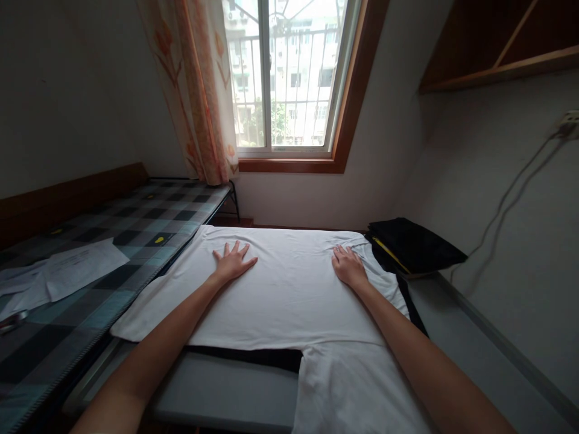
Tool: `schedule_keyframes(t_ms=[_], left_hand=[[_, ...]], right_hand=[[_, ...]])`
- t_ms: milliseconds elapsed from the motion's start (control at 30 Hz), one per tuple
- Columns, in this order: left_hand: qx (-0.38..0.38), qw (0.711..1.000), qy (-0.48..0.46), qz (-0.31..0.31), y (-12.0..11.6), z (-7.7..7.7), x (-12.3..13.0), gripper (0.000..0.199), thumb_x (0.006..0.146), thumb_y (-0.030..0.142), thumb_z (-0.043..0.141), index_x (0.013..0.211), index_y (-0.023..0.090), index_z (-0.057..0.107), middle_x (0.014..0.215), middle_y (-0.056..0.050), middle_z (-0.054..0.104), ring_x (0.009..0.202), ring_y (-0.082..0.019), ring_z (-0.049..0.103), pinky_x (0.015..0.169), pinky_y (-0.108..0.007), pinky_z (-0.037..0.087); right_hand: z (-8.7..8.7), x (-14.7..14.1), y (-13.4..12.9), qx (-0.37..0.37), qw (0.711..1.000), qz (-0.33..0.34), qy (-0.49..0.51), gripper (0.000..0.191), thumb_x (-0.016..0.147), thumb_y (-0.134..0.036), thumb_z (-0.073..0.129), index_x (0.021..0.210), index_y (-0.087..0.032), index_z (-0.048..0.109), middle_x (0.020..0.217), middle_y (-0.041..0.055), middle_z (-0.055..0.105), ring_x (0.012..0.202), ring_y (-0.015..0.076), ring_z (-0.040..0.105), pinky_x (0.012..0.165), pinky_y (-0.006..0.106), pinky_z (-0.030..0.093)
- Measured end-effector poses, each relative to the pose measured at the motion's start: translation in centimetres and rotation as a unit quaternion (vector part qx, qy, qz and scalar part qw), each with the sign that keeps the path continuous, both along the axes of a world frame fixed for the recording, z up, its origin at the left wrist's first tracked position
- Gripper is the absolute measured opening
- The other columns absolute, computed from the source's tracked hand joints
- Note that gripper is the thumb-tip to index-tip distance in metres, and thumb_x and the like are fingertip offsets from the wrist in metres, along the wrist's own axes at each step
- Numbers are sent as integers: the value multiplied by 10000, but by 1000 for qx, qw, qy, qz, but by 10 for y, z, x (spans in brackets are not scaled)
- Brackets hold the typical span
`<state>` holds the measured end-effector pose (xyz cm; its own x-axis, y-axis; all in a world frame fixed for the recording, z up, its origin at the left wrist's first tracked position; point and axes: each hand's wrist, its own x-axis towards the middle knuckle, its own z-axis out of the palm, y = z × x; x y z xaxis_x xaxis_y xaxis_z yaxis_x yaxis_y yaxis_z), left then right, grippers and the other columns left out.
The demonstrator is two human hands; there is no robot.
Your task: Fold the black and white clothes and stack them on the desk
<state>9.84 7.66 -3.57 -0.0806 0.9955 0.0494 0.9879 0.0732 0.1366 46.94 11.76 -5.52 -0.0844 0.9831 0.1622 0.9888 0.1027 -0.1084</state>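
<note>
A white shirt (289,289) lies spread over a grey table (226,386), with one sleeve hanging toward the near edge. My left hand (233,262) rests flat on the cloth at its far left part, fingers spread. On the far right part of the shirt lies my right hand (348,265), palm down, its fingers extended and nearer together. Neither hand holds anything. Black fabric (253,357) shows from under the shirt along its near edge and at its right side.
A folded black item with a yellow edge (411,244) sits right of the shirt. To the left, papers (81,268) lie on a checkered bed (158,214). A curtain (199,90) hangs by the window, and a cable (502,208) runs down the right wall.
</note>
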Motion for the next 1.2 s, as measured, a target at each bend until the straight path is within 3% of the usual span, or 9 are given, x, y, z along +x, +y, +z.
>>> schedule_keyframes(t_ms=[300,467,667,900,1033,1133,1200], left_hand=[[5,1000,2,7,35,-3,4,765,835,748,308,1479,338,358,1588,-105,241,1429,-470,144,1019,-769,112],[9,1000,7,7,44,-3,5,733,862,717,291,1483,332,351,1588,-102,243,1433,-455,147,1039,-747,115],[21,1000,15,13,34,-6,9,639,927,591,254,1499,315,319,1588,-82,250,1439,-405,185,1091,-675,130],[31,998,29,-42,5,-9,6,603,944,519,272,1486,265,349,1565,-75,313,1436,-322,245,1138,-547,185],[51,995,82,-33,-14,5,-18,552,927,509,332,1387,248,490,1474,-103,451,1386,-342,314,1095,-538,270],[64,986,142,54,-29,23,-55,507,903,440,395,1312,185,552,1391,-182,501,1320,-413,368,1001,-604,341],[20,981,155,115,-40,33,-84,480,897,375,407,1284,137,564,1328,-234,528,1199,-412,494,898,-561,436]], right_hand=[[0,2,41,-11,1000,-2,2,526,961,-327,281,1417,-154,477,1539,47,362,1427,273,263,1147,438,222],[2,1,49,-7,1000,-14,5,532,955,-326,283,1421,-157,476,1533,56,375,1422,269,278,1141,426,237],[4,-1,39,-15,999,-34,-9,548,959,-356,277,1458,-187,427,1546,73,350,1422,254,281,1133,414,241],[2,0,23,-28,998,-48,-14,583,963,-445,263,1486,-218,380,1570,80,295,1428,275,268,1145,435,197],[2,1,16,-30,998,-56,-10,582,964,-444,254,1483,-218,385,1572,80,291,1429,273,265,1145,440,195],[2,2,12,-30,998,-61,-3,579,964,-445,257,1479,-220,392,1572,81,292,1428,269,268,1146,436,193],[3,2,10,-28,998,-63,1,574,963,-443,264,1475,-221,400,1571,84,293,1427,268,271,1145,434,195]])
